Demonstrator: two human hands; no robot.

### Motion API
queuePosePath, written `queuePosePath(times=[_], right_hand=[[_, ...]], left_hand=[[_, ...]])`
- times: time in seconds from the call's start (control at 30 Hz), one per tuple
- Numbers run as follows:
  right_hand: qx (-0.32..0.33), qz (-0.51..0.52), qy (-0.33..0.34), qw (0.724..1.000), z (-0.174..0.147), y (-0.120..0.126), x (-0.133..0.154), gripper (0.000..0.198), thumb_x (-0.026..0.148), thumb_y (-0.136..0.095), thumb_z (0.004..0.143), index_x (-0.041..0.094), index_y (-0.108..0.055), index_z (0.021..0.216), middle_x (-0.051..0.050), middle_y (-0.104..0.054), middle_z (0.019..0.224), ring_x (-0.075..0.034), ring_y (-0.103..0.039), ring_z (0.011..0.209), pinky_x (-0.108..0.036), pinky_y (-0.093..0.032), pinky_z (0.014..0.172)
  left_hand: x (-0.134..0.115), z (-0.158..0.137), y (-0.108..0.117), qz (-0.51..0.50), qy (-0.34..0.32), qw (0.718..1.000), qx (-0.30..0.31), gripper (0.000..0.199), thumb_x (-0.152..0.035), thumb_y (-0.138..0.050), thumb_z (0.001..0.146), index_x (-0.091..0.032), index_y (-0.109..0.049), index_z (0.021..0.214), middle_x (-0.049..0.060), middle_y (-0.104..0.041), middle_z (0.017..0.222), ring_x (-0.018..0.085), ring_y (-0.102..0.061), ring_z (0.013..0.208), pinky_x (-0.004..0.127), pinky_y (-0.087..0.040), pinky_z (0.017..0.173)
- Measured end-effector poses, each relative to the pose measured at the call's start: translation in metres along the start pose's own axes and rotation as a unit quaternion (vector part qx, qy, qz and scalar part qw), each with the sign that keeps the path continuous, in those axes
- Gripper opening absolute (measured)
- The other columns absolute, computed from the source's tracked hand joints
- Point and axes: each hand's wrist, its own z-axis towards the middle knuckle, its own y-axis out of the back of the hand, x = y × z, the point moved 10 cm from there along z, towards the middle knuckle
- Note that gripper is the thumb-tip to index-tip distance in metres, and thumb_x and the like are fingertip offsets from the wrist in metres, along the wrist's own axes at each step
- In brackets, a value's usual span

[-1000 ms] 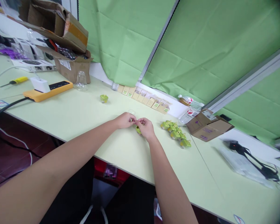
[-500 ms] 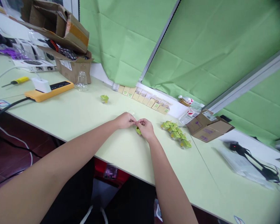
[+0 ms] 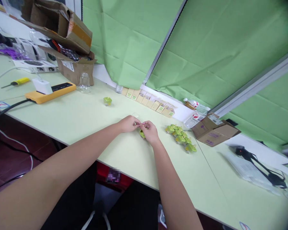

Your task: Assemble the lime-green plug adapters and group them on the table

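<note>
At the middle of the table, my left hand (image 3: 130, 124) and my right hand (image 3: 150, 131) meet fingertip to fingertip, both closed in a pinch. A thin pale strand seems to show at the fingertips, too small to make out well. Below my right thumb and fingers is a small green piece (image 3: 142, 134), partly covered by that hand. Just behind my left hand lies a clear plastic cup or dome (image 3: 135, 115). Several small green-topped containers (image 3: 181, 138) with yellowish loops stand grouped to the right. A single similar green-topped container (image 3: 107, 101) sits at the back left.
Along the wall stands a row of small cardboard boxes (image 3: 146, 100). Plastic bottles (image 3: 195, 116) and a brown carton (image 3: 213, 131) are at right. A yellow power strip (image 3: 55, 92), screwdriver (image 3: 20, 81), clear jar (image 3: 84, 83) and open boxes (image 3: 74, 68) occupy the left.
My fingertips have shifted slightly against each other, and the pale strand shows a little more at my right fingers. Everything else stays in place.
</note>
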Motion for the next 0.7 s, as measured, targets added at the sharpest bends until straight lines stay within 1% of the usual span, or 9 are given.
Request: queuePosePath(times=[0.3, 0.5, 0.7], right_hand=[[0.011, 0.015, 0.002, 1.000, -0.0013, -0.0006, 0.0034, 0.025, 0.040, -0.062, 0.076, 0.022, -0.059, 0.091, 0.001, -0.064, 0.079, -0.008, -0.049, 0.043, -0.020, -0.042, 0.032], [0.009, 0.012, 0.001, 1.000, 0.0012, 0.0010, 0.0004, 0.024, 0.040, -0.063, 0.075, 0.020, -0.062, 0.088, 0.000, -0.066, 0.079, -0.009, -0.051, 0.046, -0.020, -0.044, 0.034], [0.004, 0.020, -0.006, 1.000, 0.0030, 0.0027, -0.0011, 0.021, 0.036, -0.064, 0.071, 0.019, -0.063, 0.084, 0.000, -0.065, 0.075, -0.010, -0.052, 0.048, -0.020, -0.043, 0.034]], left_hand=[[-0.0011, 0.0006, 0.0013, 0.004, 0.004, 1.000, 0.001, 0.026, -0.028, -0.061, 0.081, -0.020, -0.078, 0.099, 0.002, -0.075, 0.085, 0.015, -0.061, 0.069, 0.026, -0.046, 0.066], [-0.0005, -0.0007, 0.0027, 0.010, 0.016, 1.000, -0.006, 0.026, -0.031, -0.061, 0.081, -0.020, -0.078, 0.097, 0.003, -0.076, 0.087, 0.015, -0.061, 0.069, 0.025, -0.045, 0.064], [-0.0057, -0.0017, 0.0017, 0.015, 0.004, 1.000, 0.003, 0.025, -0.030, -0.059, 0.082, -0.020, -0.078, 0.095, 0.003, -0.076, 0.086, 0.014, -0.060, 0.069, 0.024, -0.044, 0.064]])
